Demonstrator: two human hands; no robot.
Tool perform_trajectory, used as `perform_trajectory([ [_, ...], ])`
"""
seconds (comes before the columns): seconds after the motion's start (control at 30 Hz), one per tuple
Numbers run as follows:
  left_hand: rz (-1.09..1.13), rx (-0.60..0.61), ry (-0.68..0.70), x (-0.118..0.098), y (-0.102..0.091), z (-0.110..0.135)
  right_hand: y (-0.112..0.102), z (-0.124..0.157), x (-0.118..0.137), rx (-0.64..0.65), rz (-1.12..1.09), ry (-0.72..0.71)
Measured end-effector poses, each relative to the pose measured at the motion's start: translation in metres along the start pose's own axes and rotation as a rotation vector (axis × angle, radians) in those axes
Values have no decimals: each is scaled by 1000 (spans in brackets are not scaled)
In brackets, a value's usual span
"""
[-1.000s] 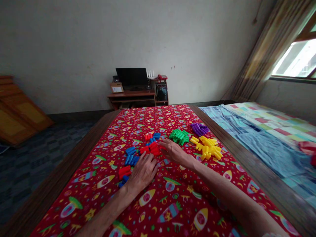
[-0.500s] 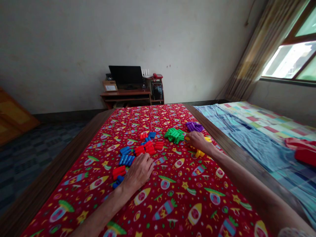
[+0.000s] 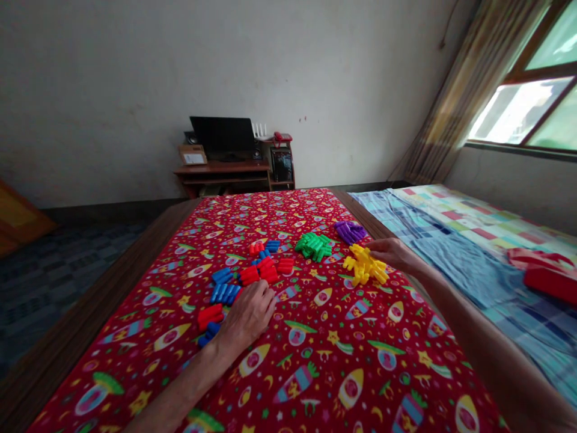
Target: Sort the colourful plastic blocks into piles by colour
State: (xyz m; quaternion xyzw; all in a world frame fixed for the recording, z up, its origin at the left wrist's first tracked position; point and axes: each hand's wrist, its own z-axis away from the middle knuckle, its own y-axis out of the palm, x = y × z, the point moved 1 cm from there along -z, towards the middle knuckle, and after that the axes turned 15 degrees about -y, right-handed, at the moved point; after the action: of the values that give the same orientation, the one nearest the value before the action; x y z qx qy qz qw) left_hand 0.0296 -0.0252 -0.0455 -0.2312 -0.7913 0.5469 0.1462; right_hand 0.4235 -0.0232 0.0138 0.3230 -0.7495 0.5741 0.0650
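My left hand [image 3: 252, 310] rests palm down on the red patterned cloth [image 3: 329, 373], its fingers loosely bent and its fingertips partly hidden. It lies beside red plastic pieces [image 3: 249, 275] and blue plastic pieces [image 3: 225, 294], spread in small clumps. At the right edge of the yellow plastic pile [image 3: 366, 266], my right hand [image 3: 391, 252] has its fingers stretched towards the pieces, with no piece visibly gripped. A green plastic pile [image 3: 314, 246] lies left of the yellow one, and a purple plastic pile [image 3: 350, 232] sits just behind it.
The cloth covers a long table with dark wooden edges [image 3: 157, 240]. To the right is a bed with checked covers [image 3: 433, 252] and a red object [image 3: 550, 282]. Beyond the table's far end stands a desk [image 3: 220, 169] with a monitor [image 3: 223, 137].
My right hand has moved right, from over the yellow pieces to their right side, so the pile shows more fully. My left hand stays by the red and blue pieces. The view has shifted slightly.
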Motion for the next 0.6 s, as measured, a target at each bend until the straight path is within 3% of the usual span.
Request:
perform_trajectory([
  [0.1,8,2,-10,0,-1,0,3,9,-1,3,81,40],
  [0.23,14,0,-18,0,-1,0,1,17,3,-85,335,40],
  [0.33,16,-4,-20,0,-1,-1,1,24,16,-117,347,-11],
  [0.5,14,-13,-5,-1,-1,0,21,38,44,54,238,-356],
  [0.6,19,-14,-12,-1,-1,0,37,39,53,159,365,-365],
])
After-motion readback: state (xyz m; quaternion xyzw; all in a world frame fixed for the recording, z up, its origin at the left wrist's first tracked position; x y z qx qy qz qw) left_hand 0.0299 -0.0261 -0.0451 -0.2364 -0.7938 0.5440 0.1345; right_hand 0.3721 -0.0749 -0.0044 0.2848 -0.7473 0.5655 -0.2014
